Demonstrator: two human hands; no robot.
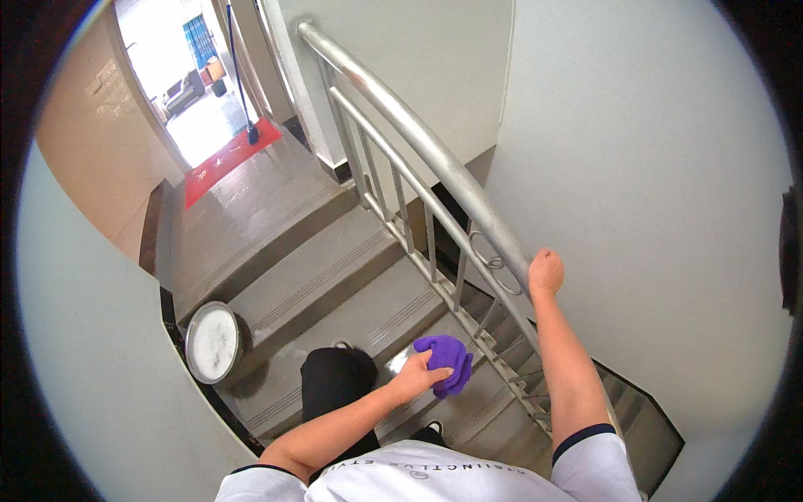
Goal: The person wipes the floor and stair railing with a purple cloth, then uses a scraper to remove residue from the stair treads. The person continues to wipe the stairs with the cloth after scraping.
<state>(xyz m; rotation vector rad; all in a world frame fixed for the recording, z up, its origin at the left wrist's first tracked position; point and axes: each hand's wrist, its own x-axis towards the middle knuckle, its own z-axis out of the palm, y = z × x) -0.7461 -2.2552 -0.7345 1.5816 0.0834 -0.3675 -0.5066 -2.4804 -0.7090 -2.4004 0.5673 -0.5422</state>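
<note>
My left hand (pixel 417 379) grips a bunched purple cloth (pixel 448 364) in front of my body, above the stair treads. My right hand (pixel 546 274) is closed at the thick metal handrail (pixel 414 128) on the right; its fingers are partly hidden. Below that rail run a thinner silver bar (pixel 401 169) and upright balusters (pixel 430 243). To the left, a round metal basin (pixel 213 343) sits on a step by the wall, with whitish, foamy-looking liquid in it.
Grey steps (pixel 313 251) rise to a landing with a red mat (pixel 232 162) at a bright doorway. A long-handled cleaning tool (pixel 252 133) stands on the mat. Beyond the railing, a lower flight (pixel 627 401) descends. My black-trousered knee (pixel 339 376) is bent over the steps.
</note>
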